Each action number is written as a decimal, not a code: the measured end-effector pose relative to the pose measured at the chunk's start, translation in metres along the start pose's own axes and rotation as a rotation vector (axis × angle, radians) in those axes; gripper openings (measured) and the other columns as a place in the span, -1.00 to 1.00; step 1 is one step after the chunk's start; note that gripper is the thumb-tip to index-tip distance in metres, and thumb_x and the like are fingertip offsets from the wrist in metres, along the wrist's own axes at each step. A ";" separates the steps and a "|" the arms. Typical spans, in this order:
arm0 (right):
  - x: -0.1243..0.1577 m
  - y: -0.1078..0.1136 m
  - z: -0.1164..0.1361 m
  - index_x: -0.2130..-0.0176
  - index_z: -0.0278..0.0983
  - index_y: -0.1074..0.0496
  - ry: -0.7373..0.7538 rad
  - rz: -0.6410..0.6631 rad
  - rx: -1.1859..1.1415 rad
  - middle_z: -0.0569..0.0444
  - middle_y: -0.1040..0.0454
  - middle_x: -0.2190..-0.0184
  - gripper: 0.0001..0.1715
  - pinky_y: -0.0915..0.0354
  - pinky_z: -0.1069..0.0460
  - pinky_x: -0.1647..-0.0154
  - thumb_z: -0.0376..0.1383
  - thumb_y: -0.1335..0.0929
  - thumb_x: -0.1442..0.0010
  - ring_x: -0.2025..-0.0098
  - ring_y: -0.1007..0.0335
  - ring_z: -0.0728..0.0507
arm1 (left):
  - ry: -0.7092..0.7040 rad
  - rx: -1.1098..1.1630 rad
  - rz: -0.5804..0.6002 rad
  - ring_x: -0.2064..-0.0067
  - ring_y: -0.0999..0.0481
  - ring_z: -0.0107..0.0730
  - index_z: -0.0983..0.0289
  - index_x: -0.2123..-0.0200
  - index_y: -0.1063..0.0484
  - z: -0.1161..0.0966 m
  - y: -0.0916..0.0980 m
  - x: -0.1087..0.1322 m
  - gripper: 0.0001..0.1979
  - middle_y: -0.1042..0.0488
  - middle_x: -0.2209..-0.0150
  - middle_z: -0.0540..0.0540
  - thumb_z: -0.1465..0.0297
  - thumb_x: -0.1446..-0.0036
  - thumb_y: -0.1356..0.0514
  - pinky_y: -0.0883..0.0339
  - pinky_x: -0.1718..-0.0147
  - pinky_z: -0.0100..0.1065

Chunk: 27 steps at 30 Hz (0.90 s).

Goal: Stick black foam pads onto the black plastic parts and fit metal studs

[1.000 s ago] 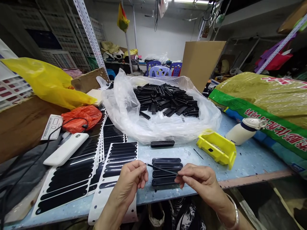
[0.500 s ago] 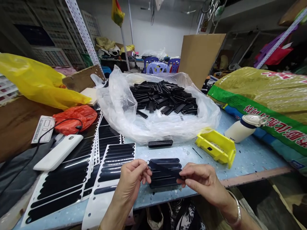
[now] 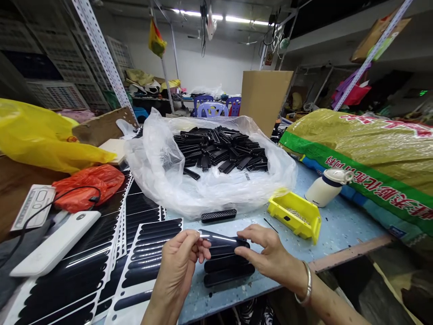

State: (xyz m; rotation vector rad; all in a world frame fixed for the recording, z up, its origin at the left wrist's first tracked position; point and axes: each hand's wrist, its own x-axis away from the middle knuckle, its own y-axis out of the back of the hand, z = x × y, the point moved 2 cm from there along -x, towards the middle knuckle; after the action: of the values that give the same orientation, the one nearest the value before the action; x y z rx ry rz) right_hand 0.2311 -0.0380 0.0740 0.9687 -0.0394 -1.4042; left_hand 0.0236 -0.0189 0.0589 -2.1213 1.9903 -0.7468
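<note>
A glossy black sticker strip (image 3: 218,239) with rounded ends stretches between my two hands. My left hand (image 3: 181,259) pinches its left end between thumb and forefinger. On its right end close the thumb and fingers of my right hand (image 3: 270,255), over a row of black bars (image 3: 230,274) lying side by side on the table. The strip lies over the farther bars and partly hides them. Left of my left hand is a white backing sheet (image 3: 137,264) carrying several black strips. One black bar with a perforated top (image 3: 218,216) lies just beyond the row.
A clear plastic bag (image 3: 152,180) holds a heap of black bars (image 3: 219,146). To the right stand a yellow bin (image 3: 309,230) of small metal pieces and a white bottle (image 3: 324,189). More strip sheets (image 3: 74,266), a white power bank (image 3: 57,243) and a red bag (image 3: 91,185) lie left.
The strip has moved from a slant across the bars to lying nearly along the far ones. My right hand has shifted to the left and up. The camera view has tilted up.
</note>
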 end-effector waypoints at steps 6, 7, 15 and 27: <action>-0.003 -0.013 0.004 0.30 -0.31 -0.56 -0.008 0.146 0.041 0.05 -0.43 0.54 -0.83 -0.22 0.06 0.44 -0.29 -0.37 -0.21 0.48 -0.34 -0.07 | 0.006 0.024 0.017 0.63 -0.45 -0.42 0.34 0.57 -0.43 0.003 0.003 0.000 -0.79 -0.54 0.59 0.14 0.34 0.11 -0.34 -0.18 0.64 -0.46; -0.003 -0.014 0.004 0.31 -0.32 -0.56 -0.009 0.153 0.037 0.05 -0.42 0.54 -0.84 -0.21 0.06 0.45 -0.28 -0.38 -0.19 0.48 -0.33 -0.07 | 0.007 0.026 0.018 0.63 -0.45 -0.42 0.34 0.57 -0.43 0.003 0.004 -0.001 -0.79 -0.55 0.59 0.14 0.33 0.10 -0.34 -0.18 0.64 -0.46; -0.006 -0.016 -0.004 0.37 -0.33 -0.54 -0.029 0.192 0.073 0.03 -0.41 0.52 -0.86 -0.21 0.05 0.42 -0.36 -0.35 -0.17 0.44 -0.33 -0.09 | 0.005 -0.106 0.049 0.61 -0.46 -0.36 0.30 0.58 -0.44 0.006 0.007 -0.011 -0.77 -0.55 0.57 0.14 0.26 0.11 -0.34 -0.19 0.64 -0.44; -0.016 0.020 -0.037 0.31 -0.29 -0.57 -0.129 0.251 0.040 0.00 -0.53 0.40 -0.89 -0.35 0.04 0.35 -0.32 -0.40 -0.16 0.37 -0.46 -0.10 | -0.453 -1.107 -0.075 0.60 -0.31 -0.44 0.25 0.55 -0.51 0.006 0.034 -0.067 -0.77 -0.33 0.70 -0.07 0.24 0.02 -0.21 -0.15 0.54 -0.42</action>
State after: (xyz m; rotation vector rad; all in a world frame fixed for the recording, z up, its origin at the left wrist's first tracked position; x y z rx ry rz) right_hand 0.2643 -0.0069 0.0703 0.8726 -0.2770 -1.2348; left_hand -0.0042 0.0404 0.0223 -2.4679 2.2597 1.0220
